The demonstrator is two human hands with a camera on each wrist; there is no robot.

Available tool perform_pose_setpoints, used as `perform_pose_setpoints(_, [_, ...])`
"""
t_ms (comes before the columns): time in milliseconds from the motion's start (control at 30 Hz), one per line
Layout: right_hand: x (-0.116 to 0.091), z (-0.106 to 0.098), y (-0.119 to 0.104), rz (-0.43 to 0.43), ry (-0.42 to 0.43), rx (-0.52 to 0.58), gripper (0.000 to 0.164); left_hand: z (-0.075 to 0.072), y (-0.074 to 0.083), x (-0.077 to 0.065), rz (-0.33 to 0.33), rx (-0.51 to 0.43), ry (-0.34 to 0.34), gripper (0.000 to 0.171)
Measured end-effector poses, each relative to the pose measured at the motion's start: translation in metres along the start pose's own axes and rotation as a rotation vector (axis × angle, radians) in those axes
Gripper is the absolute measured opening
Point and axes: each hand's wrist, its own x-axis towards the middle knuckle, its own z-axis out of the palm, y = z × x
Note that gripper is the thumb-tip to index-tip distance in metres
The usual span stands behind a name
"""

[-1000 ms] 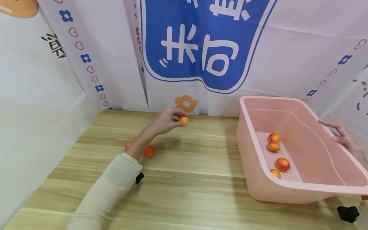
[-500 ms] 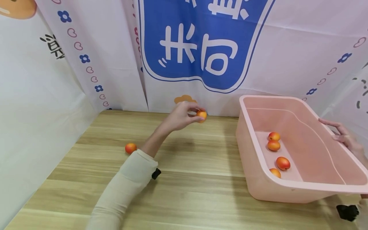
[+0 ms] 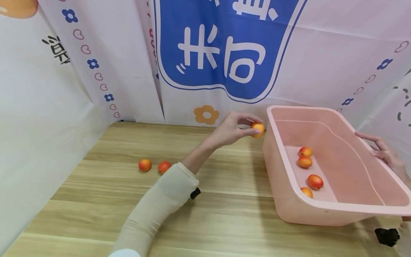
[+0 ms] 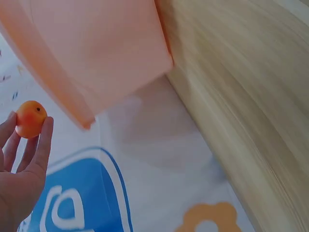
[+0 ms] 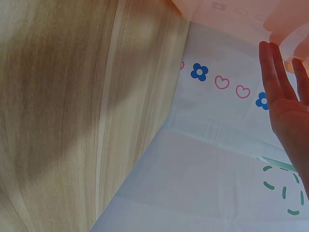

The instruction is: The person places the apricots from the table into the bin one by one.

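- At the left of the desk [image 3: 231, 214] we see two loose fruits [image 3: 145, 165], one red-orange and one redder, set near each other, the redder just beside the forearm.
- Next comes the left hand [image 3: 229, 130], its thumb and fingers pinching a single orange fruit [image 3: 258, 130] above the desk, just left of the tub's rim and apart from it.
- We judge that fruit light, fairly firm and smooth enough to slip, with skin that may bruise; a gentle fingertip hold on its rounded sides, as here, suits it.
- Farther right stands the pink tub [image 3: 285, 194], which we take for light, slightly flexible plastic, best held by its rim; four fruits [image 3: 315, 182] lie inside.
- At its right rim we find the right hand [image 3: 388, 155], fingers mostly straight and touching the tub.
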Motion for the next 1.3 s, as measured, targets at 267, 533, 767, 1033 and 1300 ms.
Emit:
perform_pose_setpoints(267, [0.001, 0.000, -0.001, 0.000, -0.030, -0.010, 0.065, 0.027, 0.014, 0.020, 0.004, -0.118, -0.040, 0.034])
perform_pose_setpoints(533, [-0.001, 0.000, 0.003, -0.042, -0.065, 0.111, 0.066, 0.051, 0.029, 0.041, 0.015, -0.177, -0.034, 0.032])
perform_pose_setpoints(767, [0.000, -0.001, 0.004, -0.055, -0.079, 0.134, 0.067, 0.073, 0.043, 0.060, -0.009, -0.225, -0.066, 0.030])
perform_pose_setpoints(1033, [-0.001, 0.001, 0.001, -0.054, -0.016, 0.020, 0.068, 0.099, 0.054, 0.085, -0.083, -0.127, -0.105, 0.031])
perform_pose_setpoints(1300, [0.000, 0.002, 0.002, -0.060, -0.032, 0.037, 0.070, 0.123, 0.056, 0.097, -0.166, -0.101, -0.099, 0.032])
